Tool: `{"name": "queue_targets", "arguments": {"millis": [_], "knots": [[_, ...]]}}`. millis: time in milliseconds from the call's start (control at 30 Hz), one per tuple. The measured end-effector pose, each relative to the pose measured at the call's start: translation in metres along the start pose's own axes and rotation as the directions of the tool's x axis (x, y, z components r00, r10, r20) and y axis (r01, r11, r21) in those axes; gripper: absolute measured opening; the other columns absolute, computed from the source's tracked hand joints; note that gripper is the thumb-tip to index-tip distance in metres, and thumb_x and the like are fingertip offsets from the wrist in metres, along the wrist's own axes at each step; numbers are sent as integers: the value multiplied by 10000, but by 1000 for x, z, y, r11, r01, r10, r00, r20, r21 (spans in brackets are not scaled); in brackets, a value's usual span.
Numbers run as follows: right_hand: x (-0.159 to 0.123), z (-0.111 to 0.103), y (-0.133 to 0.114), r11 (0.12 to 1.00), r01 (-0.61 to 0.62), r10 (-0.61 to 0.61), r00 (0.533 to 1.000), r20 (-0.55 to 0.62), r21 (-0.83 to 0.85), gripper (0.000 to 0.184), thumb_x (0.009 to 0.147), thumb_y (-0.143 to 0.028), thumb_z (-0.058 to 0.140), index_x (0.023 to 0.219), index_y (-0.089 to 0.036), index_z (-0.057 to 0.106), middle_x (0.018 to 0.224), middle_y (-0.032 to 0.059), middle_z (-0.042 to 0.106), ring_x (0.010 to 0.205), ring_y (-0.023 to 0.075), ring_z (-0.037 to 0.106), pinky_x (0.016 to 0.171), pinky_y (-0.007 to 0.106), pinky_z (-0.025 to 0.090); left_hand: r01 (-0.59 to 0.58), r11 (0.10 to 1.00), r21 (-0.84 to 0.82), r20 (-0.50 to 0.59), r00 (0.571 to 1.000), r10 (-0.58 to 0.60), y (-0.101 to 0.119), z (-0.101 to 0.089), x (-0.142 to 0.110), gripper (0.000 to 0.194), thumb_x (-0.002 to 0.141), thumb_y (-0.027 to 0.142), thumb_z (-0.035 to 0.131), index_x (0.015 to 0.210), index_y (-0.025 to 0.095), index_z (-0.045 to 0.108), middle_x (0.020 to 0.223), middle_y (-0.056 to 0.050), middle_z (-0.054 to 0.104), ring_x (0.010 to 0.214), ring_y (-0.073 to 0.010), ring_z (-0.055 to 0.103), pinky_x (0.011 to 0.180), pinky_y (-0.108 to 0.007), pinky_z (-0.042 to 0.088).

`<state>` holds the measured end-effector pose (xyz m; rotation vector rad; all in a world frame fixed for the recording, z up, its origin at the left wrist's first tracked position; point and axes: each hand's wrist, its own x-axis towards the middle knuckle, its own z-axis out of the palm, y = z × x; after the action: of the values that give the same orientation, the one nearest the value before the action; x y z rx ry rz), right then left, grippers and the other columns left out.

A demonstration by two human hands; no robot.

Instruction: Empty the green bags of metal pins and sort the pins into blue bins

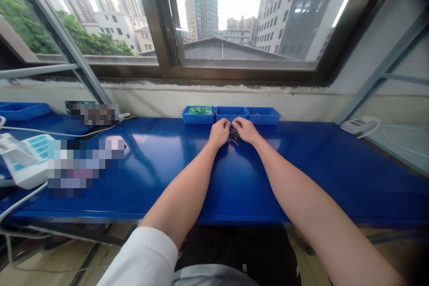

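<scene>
- Workbench by a window: a glossy blue flat tabletop (pixel 161 183) runs the width of the view, below a brown metal window frame (pixel 234 73) & a whitish wall (pixel 301 103) w/ flaking paint.
- Outside: green leafy trees (pixel 83 33) at L, bldgs. beyond, incl. a greenish glass-fronted tower (pixel 201 15) nr. ctr.
- Grey metal posts (pixel 90 80) slant at both sides; a white plastic power strip (pixel 358 124) w/ cable lies at far R.
- At L, a white plastic unit w/ teal-blue strips (pixel 28 178) & another shallow blue plastic bin (pixel 28 114).
- Labels: pixelated patches (pixel 80 167) at L hide any print there; marks elsewhere too small to read.
- Small blue rectangular plastic bins (pixel 231 119), three in a row, stand at the back edge; L one has green-and-clear packets (pixel 200 110), R one a few small metallic bits (pixel 257 114).
- Loose dark-and-silver slender parts (pixel 235 135) lie on the tabletop b/w the hands, just in front of the middle bin.
- Left hand (pixel 220 132), white sleeve (pixel 144 254) above: fingers curled, tips at the parts' L side; can't tell if they grip one.
- Right hand (pixel 247 130): fingers bent inward, tips close tog. over the parts' R side; grip hidden, can't tell.
</scene>
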<state>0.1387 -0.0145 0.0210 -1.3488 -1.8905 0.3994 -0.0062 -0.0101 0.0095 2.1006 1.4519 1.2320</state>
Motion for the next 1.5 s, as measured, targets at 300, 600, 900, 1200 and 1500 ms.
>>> {"name": "queue_targets", "arguments": {"millis": [300, 600, 900, 1200, 1500], "knots": [[3, -1, 2, 926, -14, 37, 998, -52, 376, 293, 725, -346, 607, 932, -145, 652, 867, 60, 693, 820, 175, 631, 774, 312, 494, 35, 999, -41, -65, 997, -38, -1, -2, 0, 219, 901, 275, 412, 862, 190, 611, 834, -13, 655, 803, -140, 576, 771, -252, 446], [7, -4, 12, 978, -29, 65, 983, -172, 206, 440, 744, -356, 600, 1141, -168, 615, 1116, 73, 660, 1038, 203, 579, 933, 351, 427, 119, 992, -50, -37, 992, -121, -6, 4, 5, 256, 883, 302, 466, 1061, 151, 570, 1051, -97, 655, 975, -185, 600, 888, -293, 442], [2, -5, 8, 939, -169, 129, 981, -147, -301, 752, 737, -532, 580, 1406, -252, 380, 1469, 63, 356, 1256, 358, 310, 983, 485, 321, 144, 990, 2, 28, 989, -144, -7, 4, 4, 285, 877, 287, 470, 1117, 160, 553, 1111, -107, 637, 1036, -206, 590, 904, -310, 440], [5, 0, 16, 891, -212, 208, 977, -54, -402, 789, 750, -569, 531, 1434, -238, 318, 1533, 62, 218, 1229, 382, 297, 986, 513, 291, 126, 992, 21, 44, 991, -127, -9, 6, 5, 293, 863, 289, 483, 1110, 151, 560, 1110, -122, 633, 1014, -218, 599, 888, -322, 451], [2, 0, 15, 917, -179, 141, 981, -130, -357, 733, 757, -498, 553, 1417, -256, 342, 1505, 86, 267, 1245, 358, 318, 987, 500, 313, 100, 993, 70, 70, 992, -105, -10, 8, 4, 319, 844, 294, 496, 1125, 157, 563, 1134, -119, 625, 1019, -215, 596, 897, -322, 450]]}}
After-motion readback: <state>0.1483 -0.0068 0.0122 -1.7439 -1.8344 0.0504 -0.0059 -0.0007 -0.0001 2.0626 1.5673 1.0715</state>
